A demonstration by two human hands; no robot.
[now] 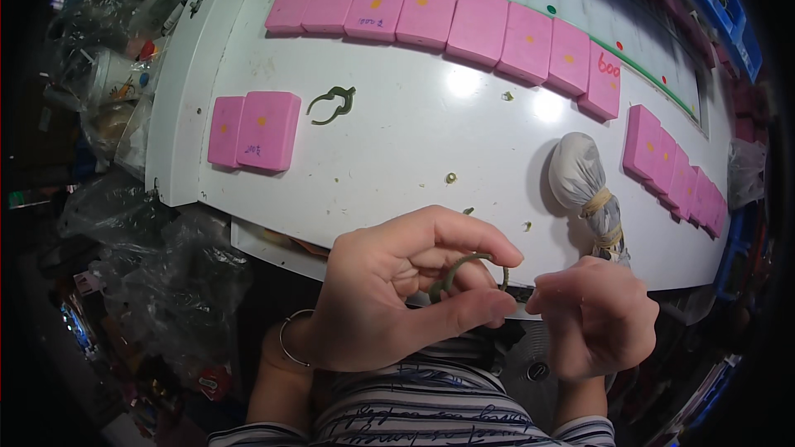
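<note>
Low at the front of the table, my left hand (397,281) is closed, with a thin green curved piece (464,262) held between its thumb and fingers. The piece bends like a hook or ring, and part of it is hidden in the palm. Close to its right, my right hand (600,314) has its fingers curled in and pinched together. Whatever lies between those fingertips, if anything, is too small to make out. A similar dark green claw-shaped piece (344,106) with curved prongs lies farther off on the white table (373,174).
Pink blocks (480,26) line the table's far side, several more (654,149) the right edge, and two (269,128) sit at left. A grey cloth-wrapped bundle (577,170) tied with bands stands beyond my right hand. Small green scraps (450,178) are scattered about. Clear plastic bags (157,240) hang at left.
</note>
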